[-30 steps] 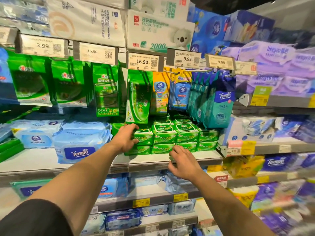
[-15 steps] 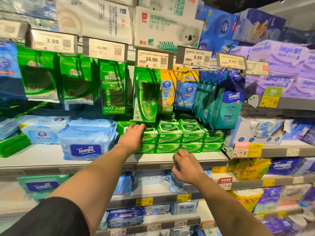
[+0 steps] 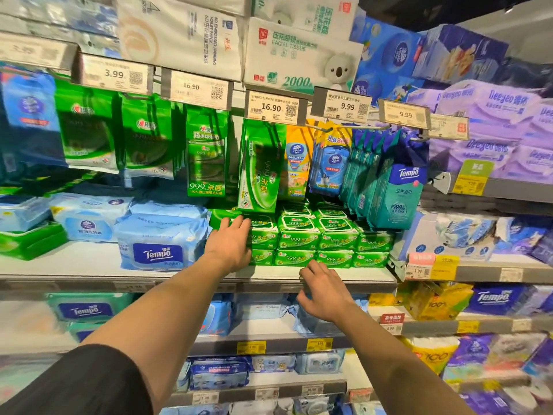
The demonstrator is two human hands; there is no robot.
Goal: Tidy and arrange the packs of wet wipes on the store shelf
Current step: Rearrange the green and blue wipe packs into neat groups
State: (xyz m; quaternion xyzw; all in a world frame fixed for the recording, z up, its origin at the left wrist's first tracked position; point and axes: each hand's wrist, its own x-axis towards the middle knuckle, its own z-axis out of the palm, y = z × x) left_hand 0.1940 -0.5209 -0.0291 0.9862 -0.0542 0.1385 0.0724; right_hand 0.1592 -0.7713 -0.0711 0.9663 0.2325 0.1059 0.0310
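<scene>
Green wipe packs [image 3: 317, 241] lie under the flat left hand [image 3: 232, 247]; right hand [image 3: 324, 295] hovers just below, fingers loosely curled, empty.

Left arm: stretched forward from the near left, dark sleeve at the upper arm.
Left hand [image 3: 232, 245]: fingers extended, palm laid flat.
Right arm: bare, reached in from the near right.
Right hand [image 3: 324, 290]: held lower, fingers loosely curled, nothing gripped.

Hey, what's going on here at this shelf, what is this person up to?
A person is tidying a store shelf of wet wipes. Their left hand rests flat against the left end of the stacked green wipe packs. The right hand hovers, fingers loosely curled, at the shelf edge holding nothing. Blue Tempo packs sit beside the green ones.
</scene>
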